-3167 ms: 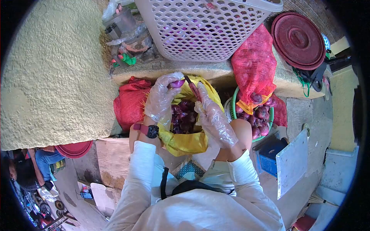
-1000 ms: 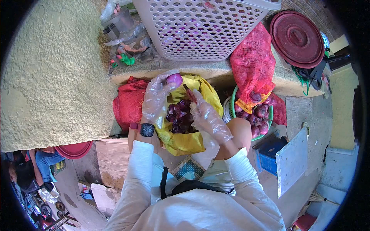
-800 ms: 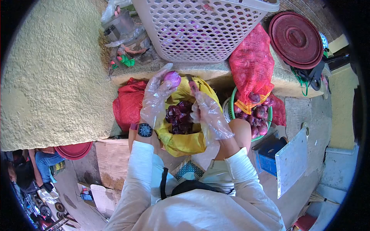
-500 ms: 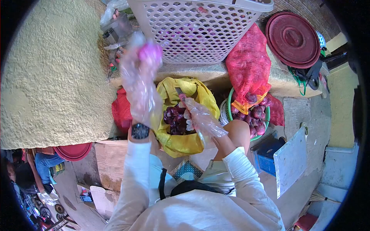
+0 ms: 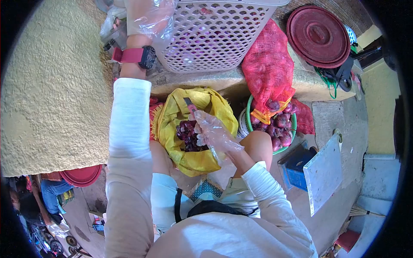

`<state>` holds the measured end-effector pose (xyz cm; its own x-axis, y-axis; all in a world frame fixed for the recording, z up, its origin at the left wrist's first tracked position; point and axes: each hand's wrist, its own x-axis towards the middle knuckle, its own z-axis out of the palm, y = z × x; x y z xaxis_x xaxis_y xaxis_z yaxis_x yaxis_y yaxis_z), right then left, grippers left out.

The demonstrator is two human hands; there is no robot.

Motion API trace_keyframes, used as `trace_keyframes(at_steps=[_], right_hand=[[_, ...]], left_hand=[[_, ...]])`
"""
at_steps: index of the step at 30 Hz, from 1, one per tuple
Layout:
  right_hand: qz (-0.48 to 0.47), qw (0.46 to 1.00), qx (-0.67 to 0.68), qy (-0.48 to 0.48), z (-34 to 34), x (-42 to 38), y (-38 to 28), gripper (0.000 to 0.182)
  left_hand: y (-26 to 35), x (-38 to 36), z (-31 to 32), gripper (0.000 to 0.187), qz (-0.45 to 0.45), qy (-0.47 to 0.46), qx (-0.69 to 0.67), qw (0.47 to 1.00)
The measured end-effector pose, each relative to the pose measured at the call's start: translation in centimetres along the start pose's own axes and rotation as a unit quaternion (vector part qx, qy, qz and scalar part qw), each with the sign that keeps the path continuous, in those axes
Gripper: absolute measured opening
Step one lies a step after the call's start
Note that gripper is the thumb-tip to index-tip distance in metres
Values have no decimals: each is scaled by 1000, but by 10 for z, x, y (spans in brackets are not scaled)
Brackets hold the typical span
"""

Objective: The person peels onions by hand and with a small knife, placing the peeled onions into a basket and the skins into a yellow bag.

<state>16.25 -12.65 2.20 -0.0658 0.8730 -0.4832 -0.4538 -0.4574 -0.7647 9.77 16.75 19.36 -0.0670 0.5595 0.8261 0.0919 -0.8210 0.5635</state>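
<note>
In a clear plastic glove, my left hand point(image 5: 150, 17) reaches up beside the white perforated basket point(image 5: 215, 36). The frame's top edge cuts off its fingers, so what they hold is hidden. Purple onions show through the basket's holes. My right hand point(image 5: 215, 133), gloved in the same plastic, is closed on a small knife point(image 5: 190, 107) with a pinkish handle, blade pointing away from me. It hovers over the open yellow sack point(image 5: 198, 165) between my knees. Dark red onion skins point(image 5: 188, 133) lie inside the sack.
A green-rimmed basket point(image 5: 287, 148) of red onions stands right of my knee, with a red mesh sack point(image 5: 269, 64) leaning over it. A maroon lid point(image 5: 318, 36) lies on the ledge. Further right are a blue container point(image 5: 297, 167) and a white board point(image 5: 322, 174).
My left hand, which held a peeled purple onion, has moved up and away to the white basket's left side. My right hand stays over the yellow sack with the knife.
</note>
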Motion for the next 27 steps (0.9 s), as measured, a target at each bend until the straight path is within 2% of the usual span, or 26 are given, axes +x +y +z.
trace_keyframes(at_steps=[3, 5, 6, 7, 9, 11, 13, 15, 17, 18, 20, 21, 23, 24, 26, 27], right_hand=[[-5, 999, -7, 52, 8, -13, -21, 37], [0, 991, -80, 111, 6, -19, -37, 44], [1, 987, -76, 142, 4, -16, -38, 63], [0, 987, -76, 143, 4, -20, -41, 63], [-75, 981, -74, 161, 2, -33, -50, 63], [-77, 982, -57, 161, -3, -35, -52, 59], [-95, 974, -34, 204, -4, -37, -54, 54], [-99, 972, -42, 209, -12, -37, -50, 48], [-109, 969, -55, 217, -22, -34, -44, 36], [-107, 969, -56, 216, -25, -34, -42, 36], [-132, 974, -42, 180, -27, -32, -38, 33], [-131, 974, -42, 178, -27, -30, -36, 33], [-125, 980, -37, 152, -27, -26, -36, 30], [-126, 980, -38, 152, -25, -29, -41, 30], [-123, 984, 9, 127, -19, -38, -54, 30], [-121, 984, 7, 127, -32, -32, -49, 30]], left_hand=[[-5, -8, -8, 44, 37, -17, 37, 998], [-12, -9, -13, 44, 61, -28, 61, 996], [-13, -11, -18, 43, 73, -32, 74, 994], [-6, -12, -22, 43, 85, -36, 86, 992], [23, -52, -38, 43, 109, -46, 109, 987], [46, -81, -50, 43, 131, -56, 134, 981], [66, -105, -49, 43, 152, -65, 158, 973], [57, -121, -53, 42, 162, -69, 169, 970], [43, -170, -69, 40, 52, -153, 138, 977], [40, -191, -76, 40, 50, -152, 139, 977], [37, -226, -90, 38, -129, -219, 93, 963], [39, -236, -99, 38, -129, -217, 96, 963], [39, -252, -111, 35, -236, -379, 94, 890], [35, -262, -115, 35, -236, -378, 93, 891], [24, -282, -119, 33, -311, -441, 133, 831], [21, -287, -120, 33, -314, -440, 132, 831]])
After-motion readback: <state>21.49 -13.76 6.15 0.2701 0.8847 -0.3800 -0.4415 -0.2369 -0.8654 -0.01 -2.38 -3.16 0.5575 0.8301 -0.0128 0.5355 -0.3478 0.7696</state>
